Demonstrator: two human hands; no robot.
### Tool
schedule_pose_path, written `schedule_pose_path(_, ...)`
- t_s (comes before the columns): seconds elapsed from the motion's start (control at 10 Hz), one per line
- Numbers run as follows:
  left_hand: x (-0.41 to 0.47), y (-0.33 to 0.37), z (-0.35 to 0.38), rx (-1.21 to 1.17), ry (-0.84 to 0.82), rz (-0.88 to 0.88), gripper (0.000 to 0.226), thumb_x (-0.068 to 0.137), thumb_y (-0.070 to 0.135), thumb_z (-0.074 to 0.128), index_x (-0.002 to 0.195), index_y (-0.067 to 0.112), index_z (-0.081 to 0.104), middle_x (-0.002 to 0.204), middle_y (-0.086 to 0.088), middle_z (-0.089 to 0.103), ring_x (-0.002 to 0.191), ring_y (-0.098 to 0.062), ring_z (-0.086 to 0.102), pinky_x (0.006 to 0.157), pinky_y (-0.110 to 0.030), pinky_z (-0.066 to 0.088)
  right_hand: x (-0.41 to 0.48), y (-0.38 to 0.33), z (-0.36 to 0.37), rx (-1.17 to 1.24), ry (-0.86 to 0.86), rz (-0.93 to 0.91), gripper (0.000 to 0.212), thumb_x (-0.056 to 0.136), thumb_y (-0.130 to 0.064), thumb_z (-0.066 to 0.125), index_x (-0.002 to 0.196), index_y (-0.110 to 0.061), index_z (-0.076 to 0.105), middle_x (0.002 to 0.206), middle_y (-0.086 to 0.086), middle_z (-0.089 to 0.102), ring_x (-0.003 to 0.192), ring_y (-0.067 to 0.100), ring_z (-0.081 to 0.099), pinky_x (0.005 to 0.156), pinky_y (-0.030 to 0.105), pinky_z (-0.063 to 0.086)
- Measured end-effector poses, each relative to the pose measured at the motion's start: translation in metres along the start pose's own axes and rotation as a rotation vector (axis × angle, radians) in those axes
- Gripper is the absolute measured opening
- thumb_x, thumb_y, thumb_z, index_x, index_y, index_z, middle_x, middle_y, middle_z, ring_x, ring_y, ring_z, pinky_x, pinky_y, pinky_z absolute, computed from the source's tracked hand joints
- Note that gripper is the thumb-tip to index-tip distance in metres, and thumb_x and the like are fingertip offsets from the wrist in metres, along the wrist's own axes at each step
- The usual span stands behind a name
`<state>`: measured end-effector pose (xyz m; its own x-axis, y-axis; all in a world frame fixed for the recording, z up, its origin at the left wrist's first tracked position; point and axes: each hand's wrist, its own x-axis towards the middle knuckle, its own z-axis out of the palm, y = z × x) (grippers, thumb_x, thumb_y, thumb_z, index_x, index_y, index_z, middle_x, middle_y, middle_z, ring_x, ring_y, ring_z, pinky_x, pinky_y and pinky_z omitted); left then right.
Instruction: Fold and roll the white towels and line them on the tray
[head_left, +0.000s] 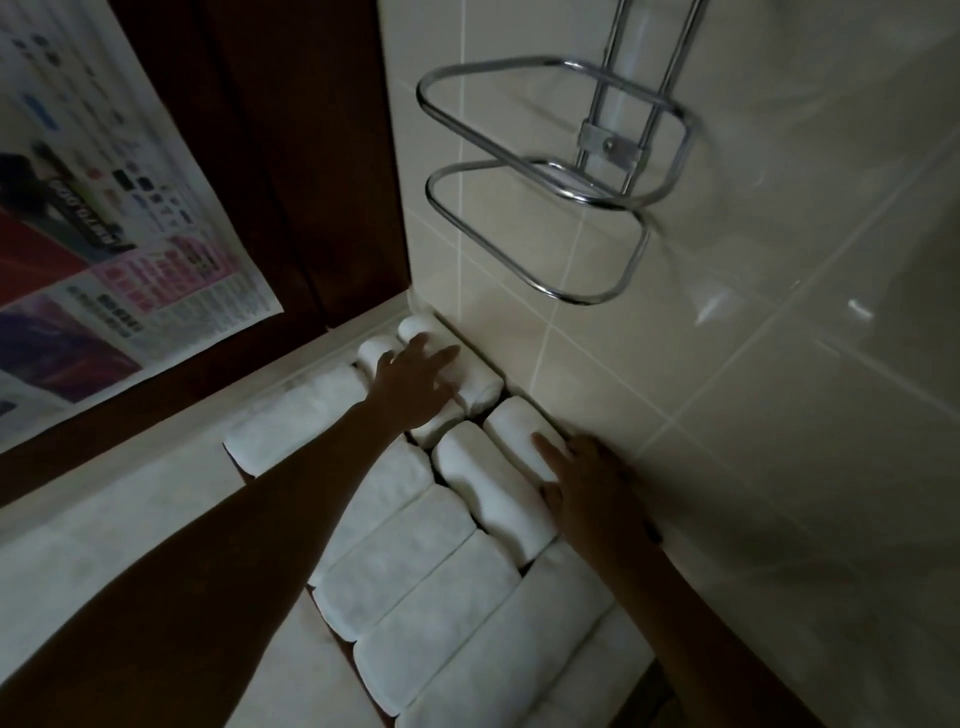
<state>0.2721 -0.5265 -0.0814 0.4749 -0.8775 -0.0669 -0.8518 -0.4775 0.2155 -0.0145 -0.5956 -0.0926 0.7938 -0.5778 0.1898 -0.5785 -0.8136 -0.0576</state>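
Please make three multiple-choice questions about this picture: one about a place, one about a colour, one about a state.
1. Where is the chrome rack?
A. On the tiled wall above the towels
B. On the floor
C. On the tray

2. What colour are the rolled towels?
A. Blue
B. White
C. Red

3. How is the left hand?
A. Closed in a fist
B. Holding a cup
C. Open, fingers spread on the far rolls

Answers: 1 A, it is fixed to the tiled wall; 2 B, all rolls look white; 3 C, the palm lies flat on the rolls.
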Motion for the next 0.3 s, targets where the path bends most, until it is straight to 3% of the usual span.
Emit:
schedule_pose_path(0.1, 0.007, -0.004, 0.004, 0.051, -0.025, 0.001, 0.069, 0.095, 0.061, 0.044, 0.157, 0.031, 0.038, 0.161, -0.02, 0.031, 0.139, -0.036, 0.047, 0.109, -0.053, 0.039, -0.001, 0.001, 0.004, 0.016, 0.01, -0.002, 0.071, 0.068, -0.029, 0.09, 0.135, -0.026, 0.066, 0.111, 0.014, 0.068, 0.1, 0.033, 0.068, 0.079, 0.044, 0.06)
schedule_pose_path(0.2, 0.0, -0.001, 0.0, 0.015, -0.067, -0.002, 0.073, 0.098, 0.057, 0.051, 0.161, 0.03, 0.026, 0.167, -0.017, 0.018, 0.149, -0.034, 0.032, 0.119, -0.05, 0.028, -0.004, 0.006, 0.0, 0.079, 0.027, -0.001, 0.064, 0.08, -0.03, 0.081, 0.14, -0.023, 0.061, 0.119, 0.014, 0.065, 0.107, 0.035, 0.065, 0.086, 0.047, 0.057)
schedule_pose_path(0.3, -0.022, 0.003, -0.005, -0.109, 0.006, -0.016, 0.074, 0.098, 0.05, 0.058, 0.161, 0.025, 0.027, 0.168, -0.015, 0.018, 0.153, -0.033, 0.024, 0.122, -0.049, 0.025, -0.019, 0.015, 0.005, 0.193, 0.122, 0.022, 0.054, 0.09, -0.032, 0.065, 0.142, -0.017, 0.059, 0.126, 0.016, 0.062, 0.115, 0.036, 0.06, 0.095, 0.047, 0.053)
